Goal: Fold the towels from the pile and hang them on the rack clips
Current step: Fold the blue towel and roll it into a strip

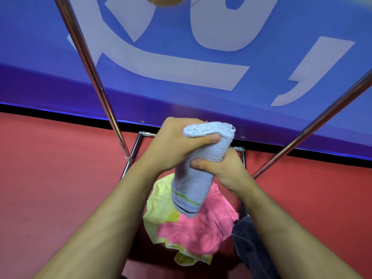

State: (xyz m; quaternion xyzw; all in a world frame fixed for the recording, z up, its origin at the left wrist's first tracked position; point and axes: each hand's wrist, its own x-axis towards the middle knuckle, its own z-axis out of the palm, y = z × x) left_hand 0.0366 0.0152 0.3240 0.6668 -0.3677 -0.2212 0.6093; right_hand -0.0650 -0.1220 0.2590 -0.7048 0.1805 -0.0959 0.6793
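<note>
- Head view, the step in hand: you hold a folded pale blue towel up in front of you with both hands, above the pile of yellow and pink towels lying below, inside the chrome rack frame.
- Keep the layers squared before you lift. I judge the fold to be nearly finished: the striped hem hangs at the lower end and the thick folded edge sits at the top, so press that top edge flat to give a clip one neat bundle to bite.
- Do not let the lower end swing open; a loose layer would likely slip out once the towel hangs.
- No clips show in this view, so you will have to look up along the two slanting chrome poles to find one.
- Left hand: it grips the top of the towel, thumb laid across the front of the cloth, the other fingers wrapped behind and hidden.
- Right hand: it grips the middle of the towel from the right side, thumb pressed across the front, fingers curled behind where you cannot see them.
- Both forearms reach forward and converge, wrists close together, left hand just above the right.
- A dark cloth lies just beside the pile under your right forearm; I cannot tell whether it belongs to the pile.
</note>
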